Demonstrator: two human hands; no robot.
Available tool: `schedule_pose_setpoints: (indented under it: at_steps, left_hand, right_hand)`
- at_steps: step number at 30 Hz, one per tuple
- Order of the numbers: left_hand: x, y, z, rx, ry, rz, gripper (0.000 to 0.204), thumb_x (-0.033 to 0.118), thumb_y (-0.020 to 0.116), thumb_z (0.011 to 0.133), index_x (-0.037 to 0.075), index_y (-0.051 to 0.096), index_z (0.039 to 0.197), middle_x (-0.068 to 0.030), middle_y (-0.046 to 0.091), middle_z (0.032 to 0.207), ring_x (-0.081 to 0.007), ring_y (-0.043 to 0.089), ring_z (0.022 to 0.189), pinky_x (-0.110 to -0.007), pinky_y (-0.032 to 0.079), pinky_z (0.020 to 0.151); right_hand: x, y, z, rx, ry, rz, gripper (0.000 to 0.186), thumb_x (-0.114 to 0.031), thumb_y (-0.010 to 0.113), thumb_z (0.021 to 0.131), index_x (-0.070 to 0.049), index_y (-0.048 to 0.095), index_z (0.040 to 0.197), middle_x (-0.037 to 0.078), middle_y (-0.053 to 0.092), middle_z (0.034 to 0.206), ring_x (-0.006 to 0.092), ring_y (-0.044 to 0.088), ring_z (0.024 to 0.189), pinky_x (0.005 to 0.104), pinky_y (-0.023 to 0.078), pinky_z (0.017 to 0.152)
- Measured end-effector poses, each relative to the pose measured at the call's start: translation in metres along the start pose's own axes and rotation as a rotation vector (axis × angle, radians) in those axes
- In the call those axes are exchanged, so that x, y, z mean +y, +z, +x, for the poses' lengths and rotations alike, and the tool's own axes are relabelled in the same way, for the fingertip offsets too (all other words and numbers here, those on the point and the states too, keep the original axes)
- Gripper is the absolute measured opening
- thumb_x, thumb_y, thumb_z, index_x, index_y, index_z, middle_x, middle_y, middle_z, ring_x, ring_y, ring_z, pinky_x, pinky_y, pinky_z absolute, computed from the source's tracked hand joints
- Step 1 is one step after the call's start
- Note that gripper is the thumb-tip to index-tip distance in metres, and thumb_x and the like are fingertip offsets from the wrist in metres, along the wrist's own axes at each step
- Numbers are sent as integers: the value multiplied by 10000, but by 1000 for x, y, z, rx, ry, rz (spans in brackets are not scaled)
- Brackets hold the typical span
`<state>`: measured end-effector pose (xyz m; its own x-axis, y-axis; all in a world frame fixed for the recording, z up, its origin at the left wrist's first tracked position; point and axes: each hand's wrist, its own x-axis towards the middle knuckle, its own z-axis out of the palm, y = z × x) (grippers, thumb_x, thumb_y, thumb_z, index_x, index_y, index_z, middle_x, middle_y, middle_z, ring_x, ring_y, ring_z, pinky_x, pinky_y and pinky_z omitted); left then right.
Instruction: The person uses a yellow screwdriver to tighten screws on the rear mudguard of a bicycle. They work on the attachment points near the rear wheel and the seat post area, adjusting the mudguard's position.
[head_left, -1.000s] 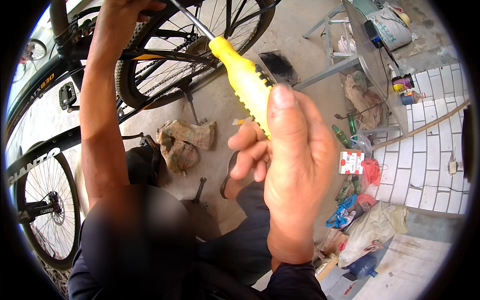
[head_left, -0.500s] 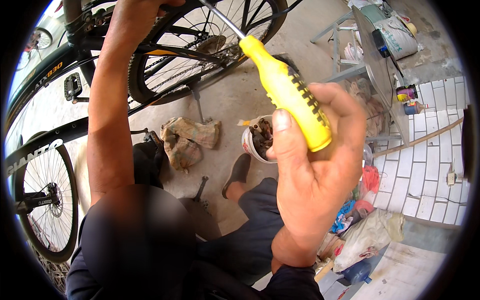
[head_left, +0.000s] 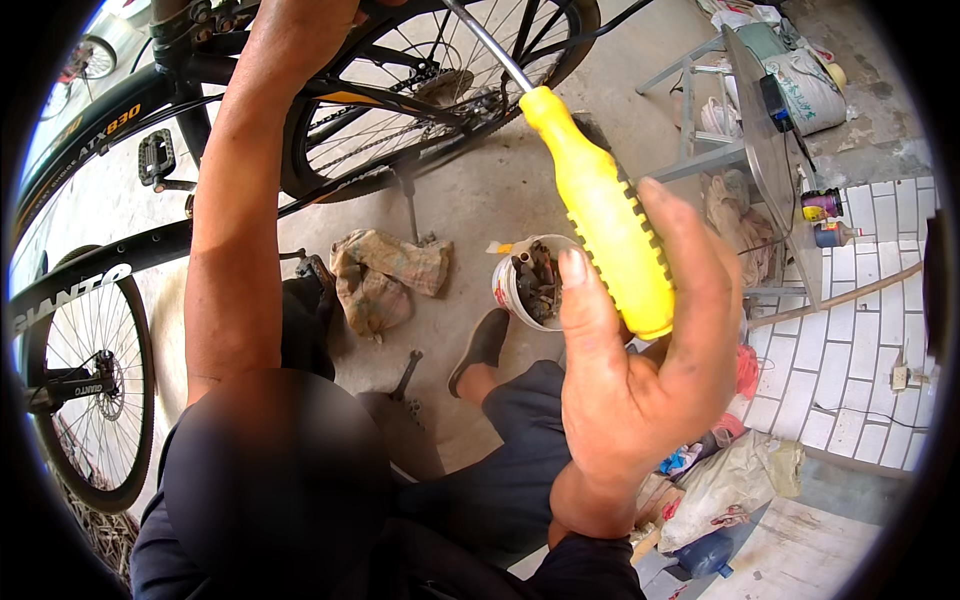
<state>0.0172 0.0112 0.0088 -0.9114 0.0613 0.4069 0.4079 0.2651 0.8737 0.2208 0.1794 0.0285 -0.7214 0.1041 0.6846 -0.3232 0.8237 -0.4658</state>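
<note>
In my right hand (head_left: 650, 380) is a screwdriver (head_left: 610, 220) with a thick yellow handle and black ribbed grips. My thumb and fingers pinch the handle's lower part, and the metal shaft slants up and left, running out at the top edge. My left arm reaches up across the bicycle frame (head_left: 90, 150). At the top edge, my left hand (head_left: 310, 35) is near the rear wheel (head_left: 400, 120), its fingers mostly cut off by the picture's edge. What it touches or holds cannot be seen. The black bicycle has orange accents.
A white bucket (head_left: 508, 285) of small dark parts and a crumpled cloth (head_left: 385, 275) are on the floor by my foot. A metal-framed table (head_left: 765, 150) stands at right. Sacks (head_left: 720, 490) and a blue plastic bottle (head_left: 705, 555) lie at lower right.
The whole view has shifted slightly, so the scene sits further right. My right hand and the screwdriver have moved a little right and down, with the fingers straighter along the handle.
</note>
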Motion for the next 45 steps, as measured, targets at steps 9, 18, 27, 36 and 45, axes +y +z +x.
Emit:
schedule_pose_setpoints:
  at_steps: [9, 18, 27, 36, 45]
  left_hand:
    - [-3, -2, 5, 1, -13, 88, 133, 19, 527, 905, 10, 602, 795, -23, 648, 720, -79, 578, 655, -235, 451, 593]
    - [-5, -3, 3, -5, 3, 2, 147, 18, 522, 907, 17, 603, 784, -27, 649, 718, -71, 576, 636, -227, 444, 573]
    - [-7, 0, 4, 6, -5, 17, 144, 21, 512, 907, 20, 613, 805, -18, 648, 720, -73, 588, 654, -224, 436, 567]
    - [-30, -1, 13, -47, 107, 123, 193, 99, 544, 931, 63, 664, 1077, -23, 705, 826, -77, 654, 801, -244, 462, 655]
    - [-21, -1, 8, 29, 83, 123, 210, 126, 565, 899, 34, 665, 1059, -102, 700, 760, -169, 665, 712, -316, 493, 708]
  right_hand:
    - [-3, 3, -4, -4, 324, 323, 407, -18, 686, 834, 43, 542, 1210, 163, 665, 976, 129, 619, 743, 226, 514, 662]
    - [-11, -7, 12, -200, 1008, 846, 443, -305, 485, 972, 59, 512, 1223, 189, 651, 751, 118, 527, 426, 199, 329, 344]
    - [-11, -9, -1, -173, 668, 612, 498, 12, 648, 833, 8, 440, 1284, 167, 634, 976, 81, 556, 629, 194, 433, 518]
    - [-5, 1, -7, -25, 334, 81, 362, 33, 667, 819, 53, 551, 1162, 136, 665, 982, 156, 652, 797, 291, 534, 720]
    - [-15, 1, 3, -47, 788, 562, 298, -88, 598, 895, 70, 526, 1138, 147, 649, 860, 111, 577, 533, 212, 425, 444]
